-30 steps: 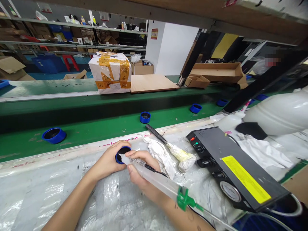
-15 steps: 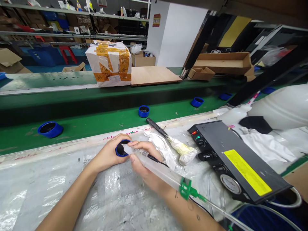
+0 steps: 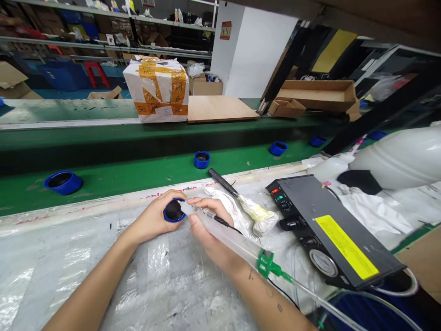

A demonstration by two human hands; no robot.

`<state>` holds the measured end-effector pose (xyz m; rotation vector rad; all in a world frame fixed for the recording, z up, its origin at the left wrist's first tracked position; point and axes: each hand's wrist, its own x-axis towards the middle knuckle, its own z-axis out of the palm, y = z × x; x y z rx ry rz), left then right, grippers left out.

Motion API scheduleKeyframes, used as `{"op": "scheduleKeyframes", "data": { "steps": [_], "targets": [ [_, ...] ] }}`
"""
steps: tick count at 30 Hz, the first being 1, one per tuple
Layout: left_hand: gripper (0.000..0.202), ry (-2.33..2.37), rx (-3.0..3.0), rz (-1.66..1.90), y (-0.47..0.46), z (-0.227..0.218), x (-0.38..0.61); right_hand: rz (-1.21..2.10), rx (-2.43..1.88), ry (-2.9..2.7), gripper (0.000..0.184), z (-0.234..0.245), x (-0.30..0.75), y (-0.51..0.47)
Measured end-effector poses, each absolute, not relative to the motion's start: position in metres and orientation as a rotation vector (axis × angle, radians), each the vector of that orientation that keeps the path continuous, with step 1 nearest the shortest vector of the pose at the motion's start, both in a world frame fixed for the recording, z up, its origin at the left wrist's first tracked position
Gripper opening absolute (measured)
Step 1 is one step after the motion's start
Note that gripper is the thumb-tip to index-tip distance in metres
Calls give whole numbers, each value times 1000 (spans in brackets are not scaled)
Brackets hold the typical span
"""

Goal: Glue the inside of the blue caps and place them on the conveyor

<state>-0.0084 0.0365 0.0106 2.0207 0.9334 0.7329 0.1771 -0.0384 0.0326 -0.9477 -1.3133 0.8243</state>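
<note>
Head view: the left hand is closing around a blue cap and pinning it on the plastic sheet near the bench's far edge, just short of the belt. The cap's opening is facing the right hand. That hand is gripping the syringe like a pen, with its fingers wrapped near the nozzle. The tip is sitting at the cap's rim; whether it is touching inside cannot be told. In my judgement, clean work here is depending on the left hand turning the cap evenly while the tip is resting at one spot. The hose behind the green fitting should be lying slack so that it is not dragging the nozzle. The rag is lying just beside the right hand for wiping, and the controller is standing near.
</note>
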Motion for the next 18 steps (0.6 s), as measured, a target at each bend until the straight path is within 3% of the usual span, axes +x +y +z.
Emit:
{"op": "scheduleKeyframes", "data": {
  "steps": [18],
  "targets": [
    [41, 955, 2028, 736, 36, 9, -9, 772, -1057, -1329, 14, 30, 183, -41]
  ]
}}
